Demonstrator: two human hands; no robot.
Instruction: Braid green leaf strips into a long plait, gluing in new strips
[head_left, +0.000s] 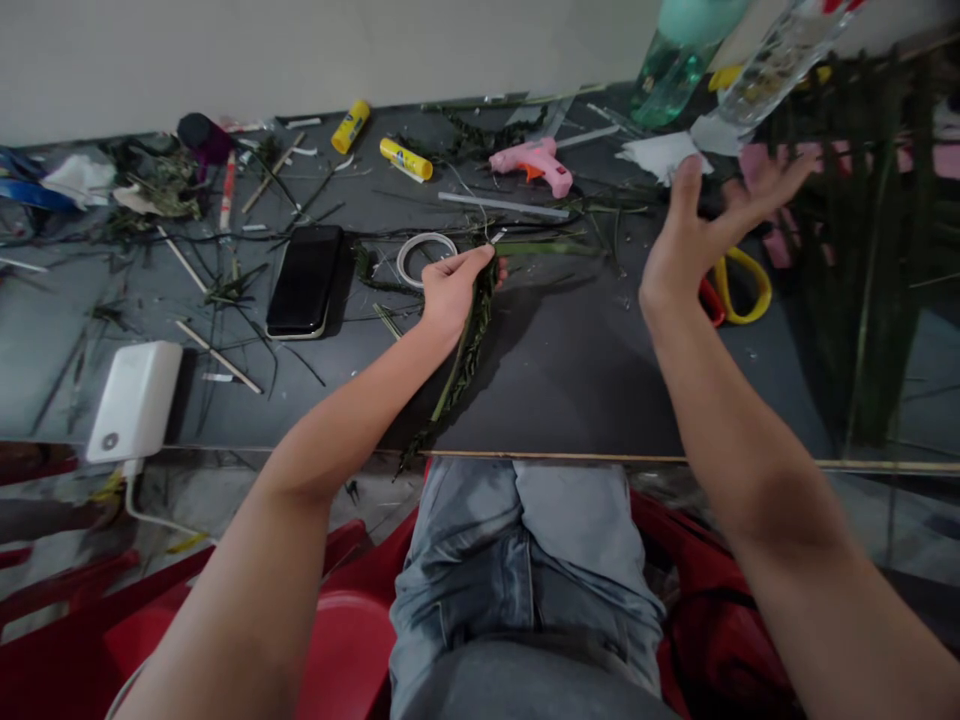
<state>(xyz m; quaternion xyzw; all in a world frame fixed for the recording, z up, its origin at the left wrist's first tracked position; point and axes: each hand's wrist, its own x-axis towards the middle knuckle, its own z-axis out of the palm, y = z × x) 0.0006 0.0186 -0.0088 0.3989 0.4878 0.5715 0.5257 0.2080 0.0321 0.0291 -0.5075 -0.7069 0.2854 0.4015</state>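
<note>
My left hand (455,290) is closed in a pinch on a dark green braided leaf strip (469,350), whose tail hangs toward the table's front edge. A small white piece (498,236) shows at the fingertips. Beyond them a flat green leaf blade (544,248) stretches right; whether it joins the braid I cannot tell. Raised with spread fingers, my right hand (694,235) holds nothing, above yellow-handled scissors (742,287) and near a crumpled white paper (660,155). Just behind my left hand lies a white tape roll (409,260).
A pink glue gun (534,163), yellow glue sticks (405,158) and a clear rod (502,205) lie toward the wall. Bottles (667,75) stand back right, beside long dark leaves (855,250). Left are a phone (304,280), a white power bank (136,400) and scattered leaf scraps.
</note>
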